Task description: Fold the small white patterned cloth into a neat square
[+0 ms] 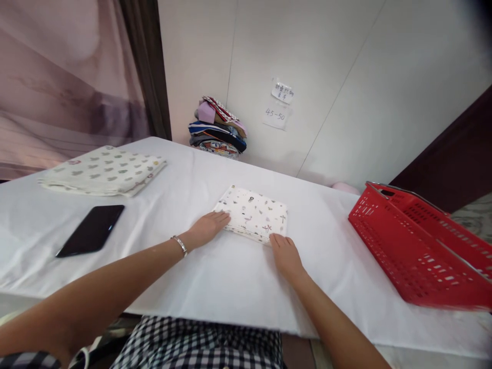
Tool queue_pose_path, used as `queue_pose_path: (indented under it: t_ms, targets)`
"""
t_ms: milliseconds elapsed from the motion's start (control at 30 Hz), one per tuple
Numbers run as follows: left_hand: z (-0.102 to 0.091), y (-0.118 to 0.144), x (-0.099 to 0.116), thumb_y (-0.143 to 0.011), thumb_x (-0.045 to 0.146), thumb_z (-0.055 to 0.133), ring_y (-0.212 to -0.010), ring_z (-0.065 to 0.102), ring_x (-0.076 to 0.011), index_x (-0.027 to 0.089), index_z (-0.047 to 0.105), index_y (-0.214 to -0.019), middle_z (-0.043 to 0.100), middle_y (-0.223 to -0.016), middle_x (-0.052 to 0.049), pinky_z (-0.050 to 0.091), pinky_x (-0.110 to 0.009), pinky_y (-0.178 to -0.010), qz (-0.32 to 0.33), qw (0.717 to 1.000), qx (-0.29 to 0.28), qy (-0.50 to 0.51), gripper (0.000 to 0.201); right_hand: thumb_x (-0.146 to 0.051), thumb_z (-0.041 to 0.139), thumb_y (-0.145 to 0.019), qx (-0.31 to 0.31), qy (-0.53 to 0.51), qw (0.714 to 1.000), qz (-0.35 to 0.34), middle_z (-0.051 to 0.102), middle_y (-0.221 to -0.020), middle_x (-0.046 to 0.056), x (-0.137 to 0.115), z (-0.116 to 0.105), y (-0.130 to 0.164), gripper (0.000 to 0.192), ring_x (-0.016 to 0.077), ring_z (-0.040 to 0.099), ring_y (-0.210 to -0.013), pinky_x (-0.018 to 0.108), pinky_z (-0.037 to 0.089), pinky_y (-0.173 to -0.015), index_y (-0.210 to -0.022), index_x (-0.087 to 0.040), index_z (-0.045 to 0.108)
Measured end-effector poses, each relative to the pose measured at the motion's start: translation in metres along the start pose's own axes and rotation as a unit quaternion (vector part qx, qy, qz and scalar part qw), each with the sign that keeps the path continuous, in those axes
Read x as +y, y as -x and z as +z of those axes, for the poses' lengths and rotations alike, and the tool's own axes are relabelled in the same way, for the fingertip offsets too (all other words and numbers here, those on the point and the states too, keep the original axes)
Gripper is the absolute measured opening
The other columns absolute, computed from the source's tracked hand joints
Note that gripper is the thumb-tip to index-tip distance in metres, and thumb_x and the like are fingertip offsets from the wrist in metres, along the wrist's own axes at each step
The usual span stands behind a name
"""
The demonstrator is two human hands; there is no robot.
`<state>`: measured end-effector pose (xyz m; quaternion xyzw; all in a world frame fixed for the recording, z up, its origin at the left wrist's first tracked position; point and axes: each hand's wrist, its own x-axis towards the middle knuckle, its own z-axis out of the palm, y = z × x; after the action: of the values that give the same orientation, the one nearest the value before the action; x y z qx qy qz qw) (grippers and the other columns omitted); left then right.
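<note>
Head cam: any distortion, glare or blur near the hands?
Head view: wide-angle warp bends the table edge and stretches the red basket; top right corner darkens. Light is soft and even, with only faint shadows under the left hand and right hand. The folded cloth is sharp, its print readable. The phone shows only a small glint.

red basket (423, 256): right end cut off | wall notes (279, 105): writing too small | both elbows: out of frame
</note>
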<state>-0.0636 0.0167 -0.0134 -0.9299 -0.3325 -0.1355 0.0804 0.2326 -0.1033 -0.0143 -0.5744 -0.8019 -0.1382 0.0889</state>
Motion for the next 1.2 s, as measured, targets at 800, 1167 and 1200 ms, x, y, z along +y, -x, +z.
queue_pose_path:
  t_ms: [800,1167,1200]
  targets:
    - [-0.039,0.007,0.016,-0.081,0.006,0.032,-0.099,0.061,-0.0209,0.018,0.058,-0.116,0.066,-0.110,-0.010,0.046,-0.039,-0.083,0.008,0.998,0.049,0.050,0.045,0.001,0.038,-0.074,-0.016,-0.049,0.999,-0.012,0.063,-0.111,0.010,0.013,-0.036,0.003,0.055,0.0211,0.058,-0.097,0.033,0.049,-0.079,-0.123,-0.018,0.054]
    - [-0.160,0.000,0.018,-0.074,0.019,0.042,-0.102,0.060,-0.0190,0.030,0.048,-0.129,0.061,-0.120,0.003,0.048,-0.029,-0.088,-0.048,0.982,0.074,0.164,0.056,-0.016,0.055,-0.075,0.069,-0.379,0.921,0.063,0.062,-0.116,0.003,0.063,-0.169,-0.013,0.043,0.0207,0.057,-0.108,0.037,0.046,-0.094,-0.117,-0.025,0.061]
    - [-0.167,-0.003,0.015,-0.074,0.021,0.043,-0.103,0.059,-0.0190,0.030,0.049,-0.128,0.061,-0.120,0.004,0.048,-0.028,-0.087,-0.054,0.978,0.072,0.189,0.055,-0.017,0.058,-0.074,0.072,-0.421,0.901,0.077,0.063,-0.115,0.004,0.067,-0.173,-0.017,0.043,0.0208,0.058,-0.106,0.037,0.047,-0.093,-0.117,-0.025,0.061]
